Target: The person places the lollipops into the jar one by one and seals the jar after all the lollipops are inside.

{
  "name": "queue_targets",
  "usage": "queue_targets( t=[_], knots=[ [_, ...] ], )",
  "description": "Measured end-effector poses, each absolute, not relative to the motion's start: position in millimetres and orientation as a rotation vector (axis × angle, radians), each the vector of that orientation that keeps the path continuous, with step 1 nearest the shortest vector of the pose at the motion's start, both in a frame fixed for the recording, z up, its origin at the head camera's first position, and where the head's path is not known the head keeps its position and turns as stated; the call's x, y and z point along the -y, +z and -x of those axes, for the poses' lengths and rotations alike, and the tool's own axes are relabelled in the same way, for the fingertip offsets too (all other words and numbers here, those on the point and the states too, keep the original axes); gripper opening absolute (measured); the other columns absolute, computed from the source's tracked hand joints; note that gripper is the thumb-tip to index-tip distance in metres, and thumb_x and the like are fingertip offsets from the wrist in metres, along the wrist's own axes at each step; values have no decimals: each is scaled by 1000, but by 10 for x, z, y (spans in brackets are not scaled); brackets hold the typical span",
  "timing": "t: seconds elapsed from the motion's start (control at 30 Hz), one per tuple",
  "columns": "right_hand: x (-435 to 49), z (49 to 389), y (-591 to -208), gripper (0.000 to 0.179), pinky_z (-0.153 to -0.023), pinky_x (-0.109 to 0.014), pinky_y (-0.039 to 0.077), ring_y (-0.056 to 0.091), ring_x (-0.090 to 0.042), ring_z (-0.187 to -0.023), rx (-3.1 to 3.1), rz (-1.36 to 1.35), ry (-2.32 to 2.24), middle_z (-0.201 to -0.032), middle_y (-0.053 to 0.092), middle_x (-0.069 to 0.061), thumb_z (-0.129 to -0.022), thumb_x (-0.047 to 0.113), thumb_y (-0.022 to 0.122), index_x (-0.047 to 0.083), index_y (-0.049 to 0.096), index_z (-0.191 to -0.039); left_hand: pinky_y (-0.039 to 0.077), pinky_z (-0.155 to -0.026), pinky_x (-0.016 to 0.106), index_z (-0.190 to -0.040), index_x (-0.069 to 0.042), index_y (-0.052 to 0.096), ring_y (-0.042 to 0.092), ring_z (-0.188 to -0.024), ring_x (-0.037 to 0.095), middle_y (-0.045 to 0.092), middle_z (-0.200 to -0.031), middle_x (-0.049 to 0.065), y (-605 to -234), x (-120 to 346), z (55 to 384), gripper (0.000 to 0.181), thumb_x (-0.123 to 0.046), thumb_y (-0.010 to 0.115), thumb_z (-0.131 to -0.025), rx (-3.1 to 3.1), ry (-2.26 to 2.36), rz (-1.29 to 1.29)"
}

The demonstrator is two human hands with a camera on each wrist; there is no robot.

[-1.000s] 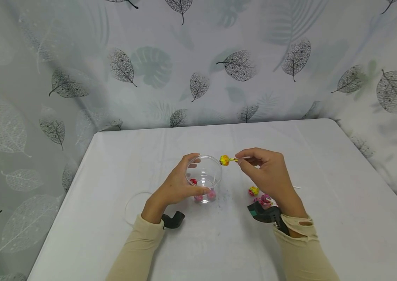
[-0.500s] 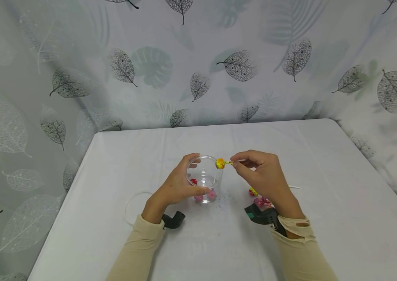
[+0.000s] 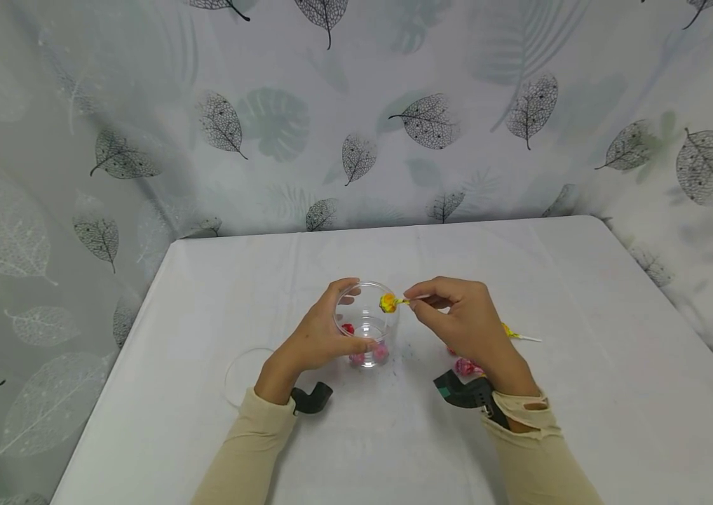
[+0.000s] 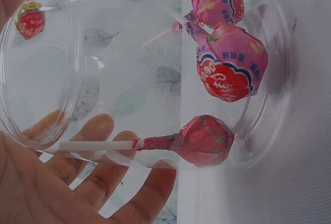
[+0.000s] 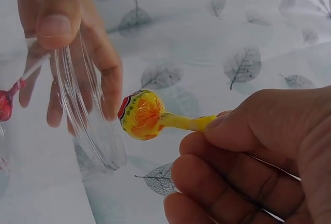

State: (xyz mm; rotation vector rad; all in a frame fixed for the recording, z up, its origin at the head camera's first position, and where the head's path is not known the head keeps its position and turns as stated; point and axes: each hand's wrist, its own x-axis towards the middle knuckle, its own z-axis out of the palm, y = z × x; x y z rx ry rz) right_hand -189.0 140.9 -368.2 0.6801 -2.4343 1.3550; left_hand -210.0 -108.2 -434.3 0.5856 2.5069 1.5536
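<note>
My left hand [image 3: 318, 337] grips a clear plastic cup [image 3: 362, 298] around its side, the thumb toward me. Inside, in the left wrist view, lie a red lollipop [image 4: 204, 141] and two pink lollipops [image 4: 232, 61], heads toward the base. My right hand [image 3: 460, 312] pinches a yellow lollipop [image 3: 388, 303] by its stick between thumb and fingertips. That candy's head points left, at the right side of the cup's mouth. In the right wrist view, the yellow lollipop [image 5: 142, 115] is close to the rim [image 5: 85, 115]; whether it touches cannot be told.
Partly hidden beneath my right wrist, a pink lollipop [image 3: 466, 366] lies on the white table [image 3: 369, 449]. Another yellow-wrapped lollipop [image 3: 509, 330] shows its white stick beyond that wrist. A thin, clear round lid [image 3: 227, 372] lies left of my left wrist.
My right hand has moved left and slightly toward me, bringing the yellow lollipop from beside the cup to over its mouth edge. My left hand and the cup stay almost still.
</note>
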Motion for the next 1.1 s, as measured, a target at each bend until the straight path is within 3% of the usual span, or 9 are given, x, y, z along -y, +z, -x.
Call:
queue_targets(
  t=[0.27,0.5,0.8,1.1],
  knots=[
    [-1372,1898,-3695,16,-70,-25,56,66,-4,-75,2451,-692,1291,-89,73,7,-85,3,69,14,76,-94,46,-97,49,-148,-23,29,43,-132,29,46,-138,-9,-4338,1082,2094,100,-46,86,-68,-2521,1538,-591],
    [-1352,1898,-3702,13,-71,-25,56,67,-5,-76,2471,-728,1290,-90,73,5,-85,2,70,9,76,-95,45,-98,49,-147,-25,29,43,-132,30,45,-136,-13,-4338,1087,2093,99,-46,86,-68,-2520,1532,-580],
    [-1332,1893,-3718,14,-70,-26,56,67,-6,-76,2520,-722,1249,-91,73,4,-86,5,70,13,76,-96,45,-98,51,-146,-31,30,44,-130,29,45,-138,-9,-4331,1074,2085,96,-38,87,-69,-2528,1525,-543],
    [-1316,1898,-3727,14,-68,-26,56,66,-5,-75,2561,-729,1200,-91,73,5,-86,7,70,14,76,-96,45,-98,52,-147,-29,29,44,-130,30,45,-139,-7,-4340,1082,2091,99,-46,86,-68,-2520,1539,-567]
  ],
)
